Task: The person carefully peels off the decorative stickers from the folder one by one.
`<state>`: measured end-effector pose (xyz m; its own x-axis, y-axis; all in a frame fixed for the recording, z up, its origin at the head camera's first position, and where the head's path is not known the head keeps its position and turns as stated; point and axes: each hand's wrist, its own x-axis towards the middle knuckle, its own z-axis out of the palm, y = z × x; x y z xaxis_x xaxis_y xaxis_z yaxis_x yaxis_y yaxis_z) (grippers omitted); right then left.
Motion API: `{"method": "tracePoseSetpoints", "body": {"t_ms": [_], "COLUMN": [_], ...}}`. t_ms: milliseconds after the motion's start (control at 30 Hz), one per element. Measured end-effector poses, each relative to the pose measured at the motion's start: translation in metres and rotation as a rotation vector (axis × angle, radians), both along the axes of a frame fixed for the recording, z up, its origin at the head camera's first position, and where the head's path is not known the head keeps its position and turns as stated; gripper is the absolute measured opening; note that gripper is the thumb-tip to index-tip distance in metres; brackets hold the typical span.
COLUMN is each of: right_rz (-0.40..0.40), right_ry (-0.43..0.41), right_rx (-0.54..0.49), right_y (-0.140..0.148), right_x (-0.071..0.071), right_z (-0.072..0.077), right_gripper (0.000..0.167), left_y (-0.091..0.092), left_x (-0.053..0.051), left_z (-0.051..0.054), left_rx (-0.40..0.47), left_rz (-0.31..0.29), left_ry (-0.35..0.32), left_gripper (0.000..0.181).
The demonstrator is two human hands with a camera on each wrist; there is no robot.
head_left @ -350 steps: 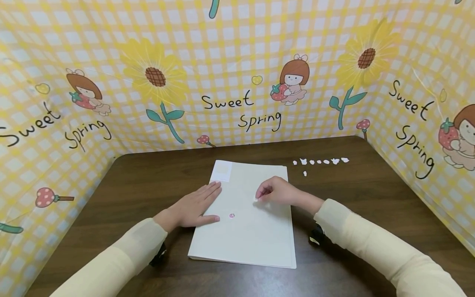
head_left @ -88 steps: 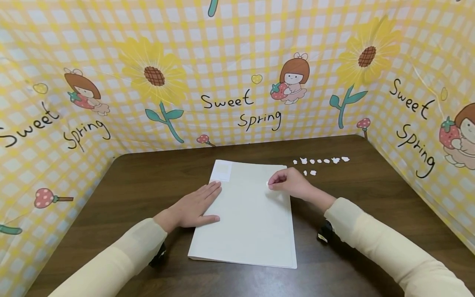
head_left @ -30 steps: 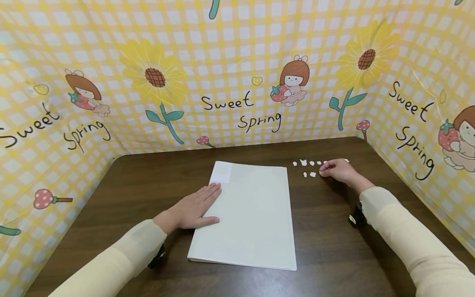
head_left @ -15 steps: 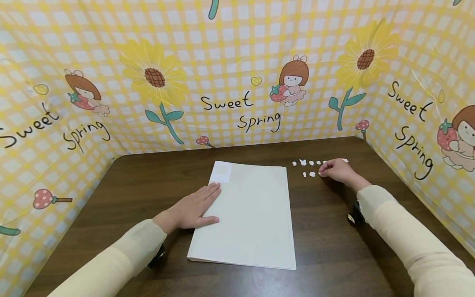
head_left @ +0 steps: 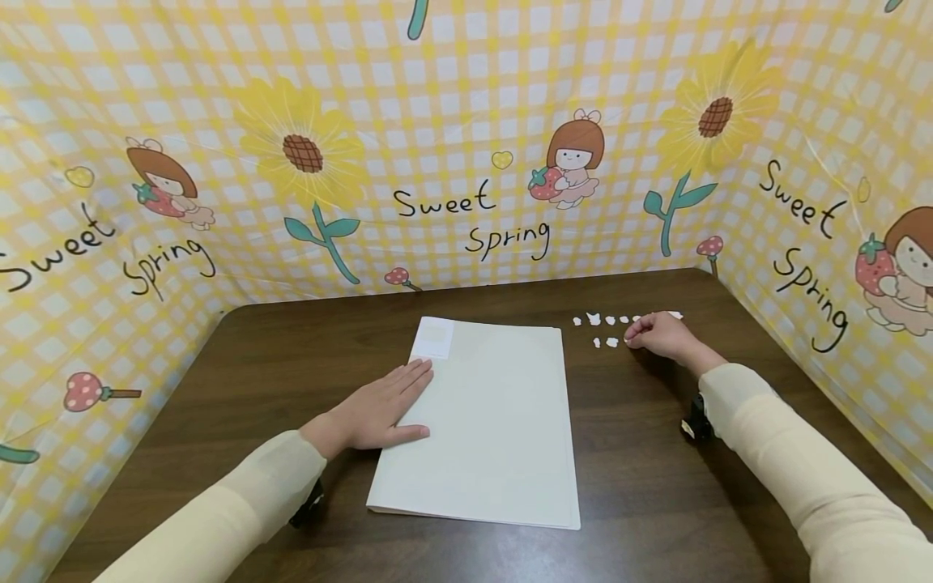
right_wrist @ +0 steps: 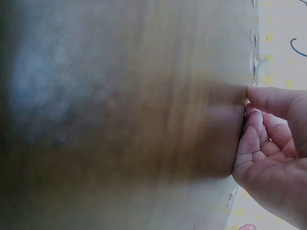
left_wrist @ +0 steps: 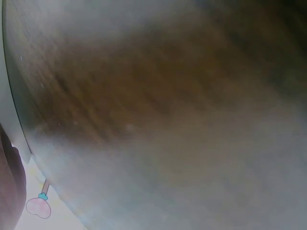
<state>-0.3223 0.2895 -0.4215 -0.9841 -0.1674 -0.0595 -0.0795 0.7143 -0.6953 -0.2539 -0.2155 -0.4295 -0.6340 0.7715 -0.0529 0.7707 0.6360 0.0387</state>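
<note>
My left hand (head_left: 382,407) lies flat with straight fingers across the left edge of a white folder (head_left: 503,437). To the right of the folder, my right hand (head_left: 666,336) is low over the table, thumb and curled index finger pinching a small white paper cut-out (head_left: 628,341). Only a sliver of that piece shows at the fingertips. It lines up with a short row of cut-outs (head_left: 611,342) to its left. Behind runs a longer row of small white cut-outs (head_left: 594,320), partly hidden by my right hand. In the right wrist view the thumb (right_wrist: 273,99) meets the tabletop.
The dark wooden table (head_left: 255,356) carries the folder and the cut-outs. A pale label (head_left: 433,338) sits at the folder's top left corner. Yellow checked cloth (head_left: 445,97) printed with flowers and figures hangs around the back and sides.
Earlier my right hand was above the folder with a small piece; now it is at the short row, which has grown. A pink-marked bit has gone from the folder. My left hand stays put.
</note>
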Motion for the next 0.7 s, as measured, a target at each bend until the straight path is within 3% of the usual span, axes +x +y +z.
{"method": "tracePoseSetpoints", "body": {"t_ms": [433, 700], "right_rz": [-0.001, -0.001], "right_ry": [-0.024, -0.052], "right_rx": [-0.05, -0.141], "right_y": [0.0005, 0.0044], "right_x": [0.0026, 0.0025], "right_z": [0.0039, 0.0048], "right_gripper": [0.013, 0.018], "left_y": [-0.0003, 0.0003], "left_x": [-0.0016, -0.0008], "left_z": [0.0005, 0.0013], "left_rx": [0.012, 0.034], "left_rz": [-0.005, -0.022], "left_ry": [-0.005, 0.009], "left_gripper": [0.09, 0.09]}}
